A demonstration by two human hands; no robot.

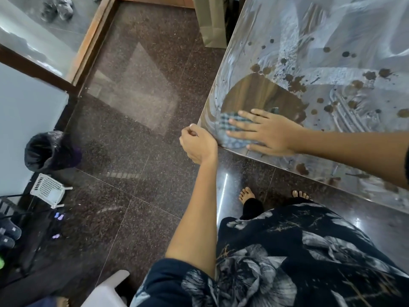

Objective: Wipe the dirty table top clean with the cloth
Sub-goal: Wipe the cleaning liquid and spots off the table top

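Observation:
The glossy table top (332, 29) fills the upper right, smeared with white streaks and several brown stains (296, 84). A rounded patch near its left corner shows clean wood (254, 94). My right hand (267, 131) lies flat with straight fingers on a blue checked cloth (230, 127), pressing it against the table near that corner. My left hand (198, 145) is just off the table's corner, fingers curled round the edge there.
Dark speckled floor (132, 129) spreads to the left. A black bin bag (51, 151) and a white basket (47, 189) sit by the left wall. A paper bag (212, 21) stands beside the table's far edge. My bare feet (246, 194) are under the table's near edge.

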